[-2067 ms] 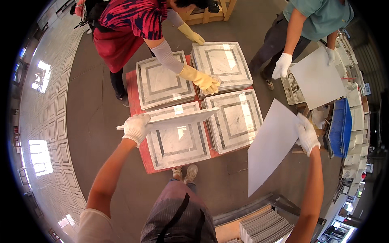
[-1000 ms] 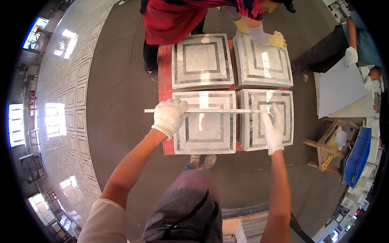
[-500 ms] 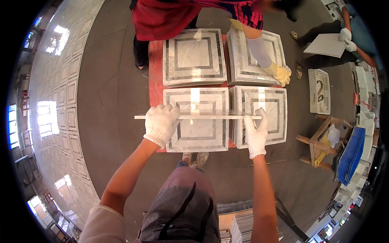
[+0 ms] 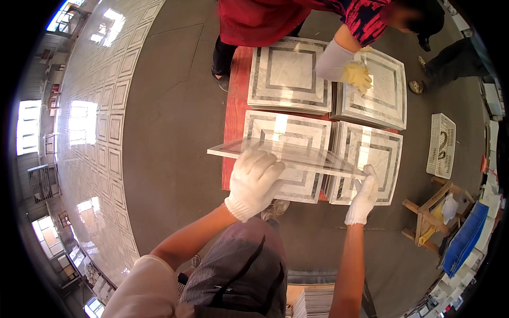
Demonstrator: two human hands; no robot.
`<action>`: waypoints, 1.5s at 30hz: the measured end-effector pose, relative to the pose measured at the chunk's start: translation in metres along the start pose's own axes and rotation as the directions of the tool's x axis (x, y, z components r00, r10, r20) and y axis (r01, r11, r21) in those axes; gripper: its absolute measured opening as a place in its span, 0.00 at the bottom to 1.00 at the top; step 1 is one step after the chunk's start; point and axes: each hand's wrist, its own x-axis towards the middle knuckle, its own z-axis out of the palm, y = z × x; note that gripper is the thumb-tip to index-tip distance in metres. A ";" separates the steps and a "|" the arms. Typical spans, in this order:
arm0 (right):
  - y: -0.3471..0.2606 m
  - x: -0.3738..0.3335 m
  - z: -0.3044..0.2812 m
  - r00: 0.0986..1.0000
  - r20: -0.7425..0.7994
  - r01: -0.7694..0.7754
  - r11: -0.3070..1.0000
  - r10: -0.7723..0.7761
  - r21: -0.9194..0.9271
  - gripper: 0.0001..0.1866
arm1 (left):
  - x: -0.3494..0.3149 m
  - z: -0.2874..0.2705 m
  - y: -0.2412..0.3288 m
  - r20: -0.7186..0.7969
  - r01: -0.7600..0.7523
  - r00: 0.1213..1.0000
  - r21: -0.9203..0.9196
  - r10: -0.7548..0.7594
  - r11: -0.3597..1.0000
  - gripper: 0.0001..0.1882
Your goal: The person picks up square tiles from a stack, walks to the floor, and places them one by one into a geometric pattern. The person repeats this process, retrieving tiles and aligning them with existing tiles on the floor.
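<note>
A square marble tile (image 4: pixel 299 157) is held aslant above the near stacks, its glossy face catching the light. My left hand (image 4: pixel 256 183), in a white knit glove, is closed on its near edge left of the middle. At the tile's right corner my right hand (image 4: pixel 365 197), gloved alike, grips it between thumb and fingers. Below lie the near-left tile stack (image 4: pixel 265 124) and the near-right tile stack (image 4: pixel 387 153), patterned with grey square frames. Behind them stand the back-left tile stack (image 4: pixel 289 71) and the back-right tile stack (image 4: pixel 386 79).
The stacks stand on a red base (image 4: pixel 237 95). A co-worker's yellow-gloved hand (image 4: pixel 356 77) is over the back-right stack. Rightward are another person's legs (image 4: pixel 458 61), a white basket (image 4: pixel 448 138), a wooden stand (image 4: pixel 424 217) and a blue panel (image 4: pixel 466 238). More tiles (image 4: pixel 315 302) stand by my body.
The held tile has gone from nearly edge-on to slanted, its right end now lower and nearer. The co-worker's gloved hand moved leftward across the back-right stack. The whole view has shifted.
</note>
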 end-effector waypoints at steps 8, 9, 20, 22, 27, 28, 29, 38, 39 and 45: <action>-0.010 -0.010 0.003 0.999 -0.042 -0.022 1.000 0.022 0.009 0.25 | -0.039 -0.029 -0.103 0.293 0.731 0.037 -0.660 -0.956 -0.174 0.26; -0.009 -0.011 0.004 0.999 -0.039 -0.030 0.999 0.032 0.031 0.26 | -0.048 -0.021 -0.122 0.513 0.712 0.095 -0.634 -0.853 -0.301 0.24; 0.018 0.011 -0.013 0.676 0.677 -0.705 0.519 0.289 0.483 0.34 | -0.069 0.055 -0.184 0.947 0.641 0.123 -0.305 -0.298 -0.705 0.21; 0.040 0.024 -0.018 0.625 0.663 -0.758 0.521 0.413 0.391 0.34 | -0.063 0.056 -0.170 0.964 0.574 0.192 -0.261 -0.181 -0.776 0.22; 0.103 0.059 -0.019 0.435 0.550 -0.869 0.492 0.713 0.051 0.25 | -0.103 0.086 -0.189 0.988 0.625 -0.061 -0.073 -0.141 -0.777 0.20; 0.117 0.063 -0.020 0.418 0.538 -0.868 0.497 0.732 -0.001 0.23 | -0.110 0.090 -0.186 0.986 0.647 -0.054 -0.084 -0.156 -0.758 0.20; 0.141 0.068 -0.024 0.382 0.496 -0.890 0.455 0.780 -0.030 0.20 | -0.119 0.091 -0.182 0.983 0.666 -0.051 -0.096 -0.174 -0.740 0.20; 0.234 -0.001 -0.023 0.564 0.357 -0.771 0.629 0.745 -0.094 0.22 | -0.139 0.077 -0.130 0.807 0.872 0.245 -0.426 -0.538 -0.242 0.20; 0.230 -0.012 -0.019 0.547 0.325 -0.801 0.595 0.772 -0.065 0.23 | -0.131 0.067 -0.119 0.775 0.866 0.280 -0.459 -0.567 -0.198 0.19; 0.221 -0.093 -0.018 0.585 0.177 -0.807 0.589 0.791 0.035 0.30 | -0.080 -0.025 -0.039 0.703 0.957 0.289 -0.195 -0.650 0.214 0.19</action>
